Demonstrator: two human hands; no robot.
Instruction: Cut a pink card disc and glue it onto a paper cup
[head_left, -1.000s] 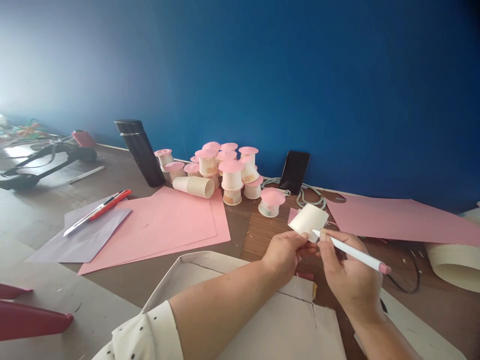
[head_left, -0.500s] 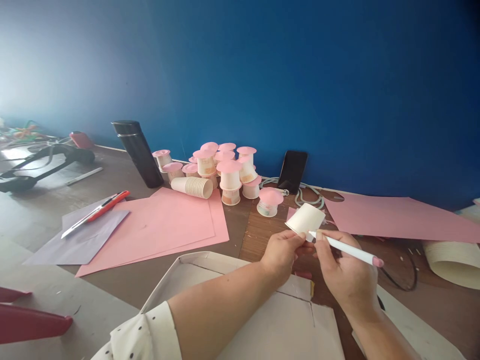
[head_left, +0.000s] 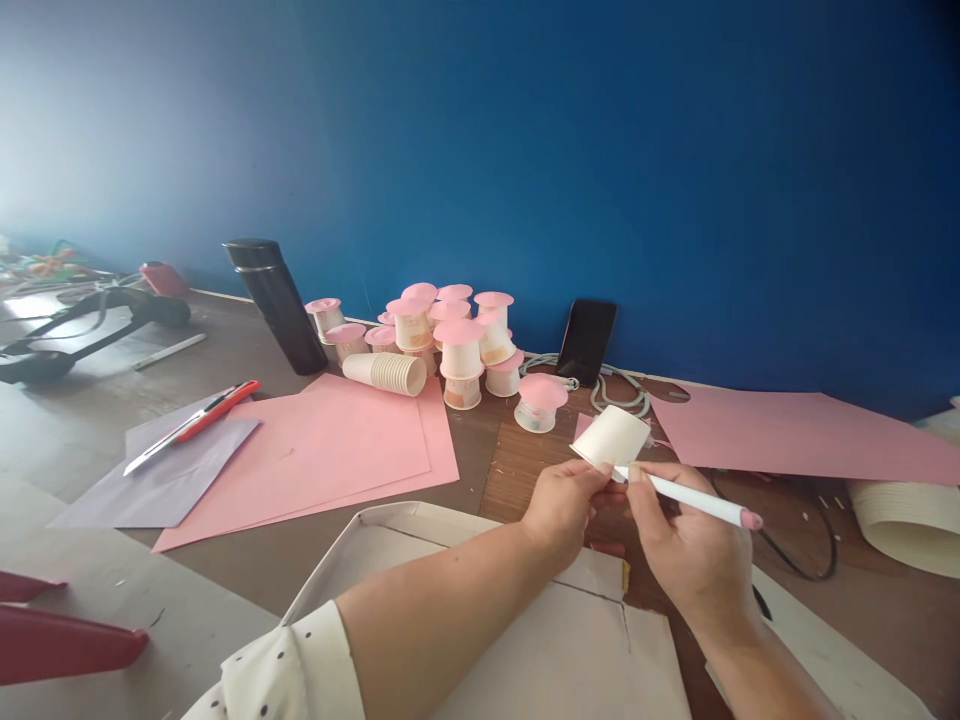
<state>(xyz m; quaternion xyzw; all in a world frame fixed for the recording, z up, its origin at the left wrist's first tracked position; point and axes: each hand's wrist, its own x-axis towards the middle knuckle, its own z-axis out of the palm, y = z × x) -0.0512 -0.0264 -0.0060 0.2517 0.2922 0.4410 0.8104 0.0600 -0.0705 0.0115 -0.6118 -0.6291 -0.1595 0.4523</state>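
My left hand (head_left: pixel 566 505) pinches the rim of a small white paper cup (head_left: pixel 613 436), which is tilted on its side above the table. My right hand (head_left: pixel 694 540) is closed round a white marker pen (head_left: pixel 697 497) with a pink end. The pen's tip meets the lower part of the cup by my left fingertips; any mark there is too small to see. Behind the cup stands a paper cup topped with a pink paper disc (head_left: pixel 541 392). Several more cups with pink discs (head_left: pixel 459 345) are stacked farther back, and a nested row of paper cups (head_left: pixel 386 373) lies before them.
Pink sheets (head_left: pixel 315 450) lie left, with a red utility knife (head_left: pixel 195 425) on a lilac sheet (head_left: pixel 202 490). A black flask (head_left: pixel 276 310) and a phone (head_left: pixel 587 340) stand at the back. Cardboard (head_left: pixel 480 640) lies under my arms; another pink sheet (head_left: pixel 795 430) is right.
The marker in my right hand has shifted slightly left and down against the cup. My left hand and the cup stay almost in place.
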